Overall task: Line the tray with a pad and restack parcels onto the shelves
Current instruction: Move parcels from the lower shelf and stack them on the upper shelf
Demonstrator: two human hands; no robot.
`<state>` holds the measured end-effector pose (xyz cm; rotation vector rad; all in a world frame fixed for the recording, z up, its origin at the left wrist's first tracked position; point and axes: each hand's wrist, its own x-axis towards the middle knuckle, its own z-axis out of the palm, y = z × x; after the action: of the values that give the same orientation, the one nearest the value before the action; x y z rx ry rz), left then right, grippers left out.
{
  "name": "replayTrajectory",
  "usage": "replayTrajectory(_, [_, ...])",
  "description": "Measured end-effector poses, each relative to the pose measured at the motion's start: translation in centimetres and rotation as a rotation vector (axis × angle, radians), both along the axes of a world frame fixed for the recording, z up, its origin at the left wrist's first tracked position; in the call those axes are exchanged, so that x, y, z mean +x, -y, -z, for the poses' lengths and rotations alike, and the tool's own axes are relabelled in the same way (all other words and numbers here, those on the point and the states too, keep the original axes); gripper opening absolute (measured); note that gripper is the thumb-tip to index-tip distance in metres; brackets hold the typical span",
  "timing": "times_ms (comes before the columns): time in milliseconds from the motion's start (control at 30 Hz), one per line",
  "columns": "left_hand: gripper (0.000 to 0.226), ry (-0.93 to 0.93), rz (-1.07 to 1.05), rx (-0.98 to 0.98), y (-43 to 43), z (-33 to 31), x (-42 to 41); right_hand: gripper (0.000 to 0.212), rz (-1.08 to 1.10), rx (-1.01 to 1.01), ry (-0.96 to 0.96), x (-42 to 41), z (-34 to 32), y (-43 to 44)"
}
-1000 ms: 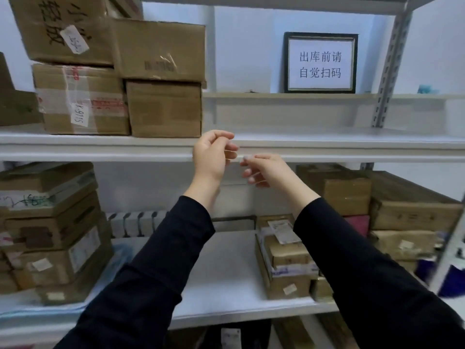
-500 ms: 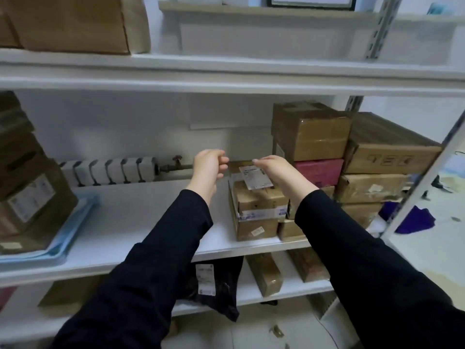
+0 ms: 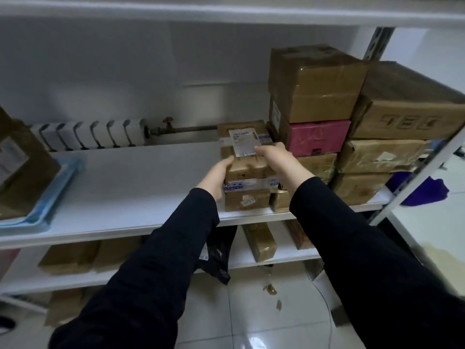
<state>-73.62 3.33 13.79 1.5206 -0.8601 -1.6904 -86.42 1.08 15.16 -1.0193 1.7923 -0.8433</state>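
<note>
Both hands are on the small brown parcel [image 3: 249,168] topping a short stack near the middle shelf's [image 3: 130,187] front edge: the left hand [image 3: 217,175] curls its fingers [image 3: 227,161] round its nine o'clock side, the right hand [image 3: 273,157] clasps the three o'clock side, fingertips [image 3: 259,148] touching the white label [image 3: 242,142]. A pink box [image 3: 318,137] sits at its two o'clock. Far off at nine o'clock, a blue-padded tray [image 3: 27,224] carries a brown box [image 3: 22,172].

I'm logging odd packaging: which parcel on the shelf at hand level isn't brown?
The pink rectangular parcel, sandwiched in the right-hand stack directly beneath the large brown taped cardboard box. Every other parcel there is brown cardboard.
</note>
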Motion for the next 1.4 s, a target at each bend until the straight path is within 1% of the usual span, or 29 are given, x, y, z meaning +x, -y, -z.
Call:
replayTrajectory(67, [0.036,-0.053,0.040,0.037,-0.2,1.0,0.0,0.076,0.012,-0.027,0.009,-0.2,0.2,0.3])
replayTrajectory(133, [0.047,-0.093,0.048,0.057,0.5,2.1,0.4,0.073,0.030,-0.054,0.032,-0.4,0.2,0.3])
replayTrajectory(167, [0.047,-0.122,0.025,0.061,0.8,2.5,0.6,0.072,0.039,-0.069,0.056,-0.5,0.1,0.3])
replayTrajectory(267, [0.038,-0.159,-0.032,0.060,1.4,3.0,1.1,0.066,0.050,-0.099,0.128,-1.0,0.1,0.5])
replayTrajectory(367, [0.048,-0.106,-0.045,0.061,1.5,2.9,1.7,0.061,0.057,-0.083,0.156,-0.9,-0.3,0.1])
replayTrajectory(467, [0.058,-0.141,-0.088,0.054,1.1,2.1,2.7,0.051,0.087,-0.116,0.211,-0.4,-0.8,0.0])
replayTrajectory(567, [0.062,-0.193,-0.136,0.021,0.7,0.9,4.2,0.043,0.100,-0.139,0.262,0.2,-1.3,-0.1])
replayTrajectory(600, [0.063,-0.196,-0.153,0.010,0.7,0.5,5.0,0.046,0.103,-0.156,0.289,0.7,-1.9,-0.3])
replayTrajectory(633, [0.064,-0.192,-0.157,0.004,0.6,0.1,5.8,0.056,0.104,-0.173,0.305,1.3,-2.5,-0.6])
replayTrajectory(667, [0.063,-0.179,-0.159,-0.005,0.4,-0.6,7.0,0.072,0.100,-0.193,0.309,1.8,-2.9,-0.5])
replayTrajectory(733, [0.055,-0.155,-0.145,-0.017,0.4,-1.7,8.8,0.103,0.099,-0.241,0.307,1.1,-1.0,2.1])
replayTrajectory(800, [0.045,-0.125,-0.122,-0.037,0.1,-3.0,10.9,0.117,0.080,-0.275,0.320,1.6,-1.5,2.1])
replayTrajectory(867, [0.043,-0.091,-0.116,-0.055,-0.3,-4.2,13.0,0.114,0.085,-0.334,0.298,3.7,-4.7,-1.0])
replayTrajectory(933, [0.046,-0.064,-0.103,-0.058,-0.6,-5.3,15.1,0.106,0.130,-0.375,0.269,5.1,-6.5,-2.4])
replayTrajectory(1000, [0.053,-0.042,-0.070,-0.068,-1.3,-6.6,17.1,0.104,0.132,-0.407,0.273,6.4,-7.6,-2.9])
replayTrajectory(1133, [0.072,0.035,0.064,-0.143,-2.8,-9.0,19.3,0.113,0.105,-0.403,0.276,8.3,-8.6,-2.7])
replayTrajectory(1233, [0.078,0.057,0.124,-0.274,-4.0,-10.7,20.9,0.112,0.118,-0.431,0.298,9.6,-10.0,-2.8])
replayTrajectory(1333, [0.083,-0.017,0.123,-0.427,-5.3,-12.1,22.1,0.101,0.137,-0.425,0.329,10.9,-11.7,-3.9])
replayTrajectory(1400, [0.077,-0.132,0.101,-0.549,-5.8,-13.2,22.7,0.093,0.159,-0.431,0.352,11.7,-12.3,-3.9])
